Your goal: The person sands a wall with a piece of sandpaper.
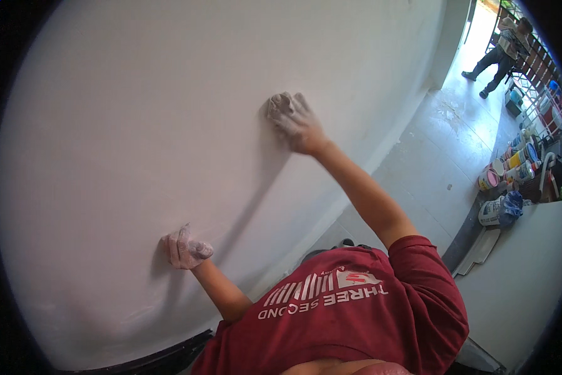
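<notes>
Fingers of my right hand (295, 122) press flat on something small, perhaps a sanding pad, hidden under the palm; I cannot tell how they clamp it. My left hand (184, 249) leans lower left on the white wall (137, 125), fingers together. The wall looks hard, smooth and dusty; nothing to grip. Paint cans (512, 165) stand far right on the floor (443, 156).

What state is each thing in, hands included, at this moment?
Left hand: dust-coated, pressed against the wall, whether it holds anything cannot be told.
Right hand: dust-coated, flat on the wall, arm stretched out.
Wall: white, smooth, bare.
Paint cans: upright in a row on the floor.
Another person: standing, far off by the railing.
</notes>
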Demonstrator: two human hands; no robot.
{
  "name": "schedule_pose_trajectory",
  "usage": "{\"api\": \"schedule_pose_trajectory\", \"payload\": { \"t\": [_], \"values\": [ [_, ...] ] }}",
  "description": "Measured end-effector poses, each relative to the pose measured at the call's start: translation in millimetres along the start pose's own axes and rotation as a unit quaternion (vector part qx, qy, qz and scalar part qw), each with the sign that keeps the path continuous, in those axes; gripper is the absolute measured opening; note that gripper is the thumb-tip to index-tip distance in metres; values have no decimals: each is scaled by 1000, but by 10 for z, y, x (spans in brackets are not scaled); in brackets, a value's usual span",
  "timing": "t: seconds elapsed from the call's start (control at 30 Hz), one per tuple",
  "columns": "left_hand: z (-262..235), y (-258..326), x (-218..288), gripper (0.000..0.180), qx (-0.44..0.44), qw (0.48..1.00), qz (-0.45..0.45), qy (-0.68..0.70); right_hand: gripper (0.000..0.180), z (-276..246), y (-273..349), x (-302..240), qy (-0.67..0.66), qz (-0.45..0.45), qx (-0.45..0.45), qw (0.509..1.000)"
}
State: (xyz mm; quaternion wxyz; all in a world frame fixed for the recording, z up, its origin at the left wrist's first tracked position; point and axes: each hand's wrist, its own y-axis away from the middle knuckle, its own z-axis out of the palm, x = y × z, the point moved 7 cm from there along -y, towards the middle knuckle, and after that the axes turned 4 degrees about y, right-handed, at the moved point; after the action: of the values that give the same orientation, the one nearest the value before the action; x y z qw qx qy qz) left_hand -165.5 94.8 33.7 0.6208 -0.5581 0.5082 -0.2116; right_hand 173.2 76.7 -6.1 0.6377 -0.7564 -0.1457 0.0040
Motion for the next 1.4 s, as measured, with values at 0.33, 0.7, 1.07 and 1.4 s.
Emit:
{"api": "schedule_pose_trajectory", "payload": {
  "t": [0.33, 0.7, 1.07, 1.4],
  "values": [
    [6, -22, -2, 52, -9, 1000, -23, -12, 51, 27, 1110, 492, 18, 314, -51, 948],
    [55, 92, 41, 43, -23, 993, -109, 39, 38, -1241, 4377, -588, -43, 774, -135, 617],
    [922, 648, 1427, 41, -195, 773, -392, 459, 30, -1454, 2463, -774, -353, 694, -4, 627],
    [668, 1751, 2177, 67, -250, 375, -716, 533, 29, -1342, 1585, -2193, -272, 553, -193, 764]
  ]
}}
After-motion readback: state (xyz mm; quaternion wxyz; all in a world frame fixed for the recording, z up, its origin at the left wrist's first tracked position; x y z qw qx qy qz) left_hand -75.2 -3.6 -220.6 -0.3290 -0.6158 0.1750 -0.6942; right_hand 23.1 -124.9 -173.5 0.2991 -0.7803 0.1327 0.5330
